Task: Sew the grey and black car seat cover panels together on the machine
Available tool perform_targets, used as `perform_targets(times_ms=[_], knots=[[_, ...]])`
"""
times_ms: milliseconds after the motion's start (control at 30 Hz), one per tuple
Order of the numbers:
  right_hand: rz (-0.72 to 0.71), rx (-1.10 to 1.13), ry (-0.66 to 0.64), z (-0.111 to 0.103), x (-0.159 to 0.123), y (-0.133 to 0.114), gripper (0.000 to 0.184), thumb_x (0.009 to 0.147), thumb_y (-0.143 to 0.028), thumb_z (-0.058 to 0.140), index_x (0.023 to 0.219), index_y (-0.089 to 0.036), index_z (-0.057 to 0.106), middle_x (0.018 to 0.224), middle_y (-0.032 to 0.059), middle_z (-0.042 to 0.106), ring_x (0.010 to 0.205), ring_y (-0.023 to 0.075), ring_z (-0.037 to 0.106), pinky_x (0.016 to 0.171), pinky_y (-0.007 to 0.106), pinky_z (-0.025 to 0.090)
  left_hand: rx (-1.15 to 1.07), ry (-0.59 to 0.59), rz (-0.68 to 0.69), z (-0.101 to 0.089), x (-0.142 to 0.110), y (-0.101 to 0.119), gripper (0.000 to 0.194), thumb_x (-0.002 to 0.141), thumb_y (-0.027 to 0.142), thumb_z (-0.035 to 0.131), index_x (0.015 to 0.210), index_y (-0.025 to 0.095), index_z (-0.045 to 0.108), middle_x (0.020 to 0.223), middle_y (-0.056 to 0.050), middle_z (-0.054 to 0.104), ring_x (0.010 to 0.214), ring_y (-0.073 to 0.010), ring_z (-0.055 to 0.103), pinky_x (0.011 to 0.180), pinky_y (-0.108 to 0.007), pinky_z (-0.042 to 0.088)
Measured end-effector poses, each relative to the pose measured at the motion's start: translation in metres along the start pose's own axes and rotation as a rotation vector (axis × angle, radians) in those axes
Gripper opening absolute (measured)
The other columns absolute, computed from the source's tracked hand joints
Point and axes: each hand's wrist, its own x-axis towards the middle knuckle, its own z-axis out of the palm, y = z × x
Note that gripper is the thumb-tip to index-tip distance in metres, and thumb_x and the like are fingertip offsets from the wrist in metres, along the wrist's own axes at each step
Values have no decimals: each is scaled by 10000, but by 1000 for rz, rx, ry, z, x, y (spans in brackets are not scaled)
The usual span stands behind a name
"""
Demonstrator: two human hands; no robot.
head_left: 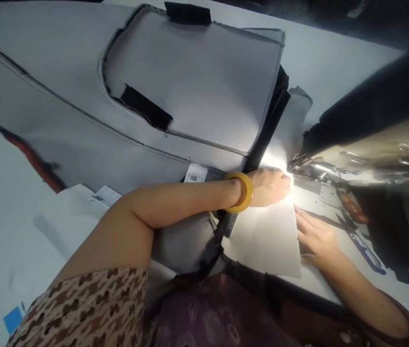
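Head view: my left grip (pixel 268 188), fingers bent low and a yellow bangle (pixel 248 195) at the wrist, rests on the far part of the cream panel (pixel 265 246), just left of the sewing machine (pixel 381 140)'s presser foot (pixel 296 165); glare hides whether I pinch anything. My right grip (pixel 315 235) lies with fingers stretched at the panel's right edge; I cannot tell whether they hold it. Left of the panel, a black strip (pixel 271 123) edges the grey fabric (pixel 204 72) on the worktop (pixel 352 55); blue-handled snips (pixel 369 255) lie farther right.
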Motion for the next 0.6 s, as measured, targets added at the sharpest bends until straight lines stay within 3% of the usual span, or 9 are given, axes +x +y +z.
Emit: perform_targets(times_ms=[133, 300, 467, 600], knots=[[-50, -41, 6, -7, 12, -8, 424, 929, -419, 285, 859, -162, 615, 947, 152, 604, 1040, 289, 537, 681, 341, 484, -5, -31, 51, 0, -2, 1, 337, 914, 99, 298, 1059, 133, 600, 1096, -100, 608, 1030, -224, 566, 766, -335, 529], [-50, -57, 66, -9, 20, -20, 203, 853, -164, 404, 779, -171, 593, 784, 72, 592, 778, 177, 545, 599, 260, 415, 92, 42, 162, 5, -2, -1, 271, 930, 154, 345, 983, 97, 604, 1004, -109, 602, 965, -239, 553, 797, -362, 498], [-46, -56, 135, -7, 21, -22, 217, 812, -111, 385, 788, -155, 595, 761, 72, 580, 773, 184, 538, 529, 246, 374, 150, -12, 141, 4, -1, -1, 290, 954, 227, 351, 1048, 103, 596, 1037, -110, 611, 954, -223, 568, 716, -317, 492], [-22, -40, 86, -4, 17, -20, 226, 830, -117, 385, 850, -150, 608, 823, 85, 599, 840, 197, 553, 583, 264, 424, 171, -43, 119, 4, 2, -3, 304, 961, 277, 367, 1124, 118, 568, 1114, -108, 603, 987, -229, 567, 690, -319, 497]])
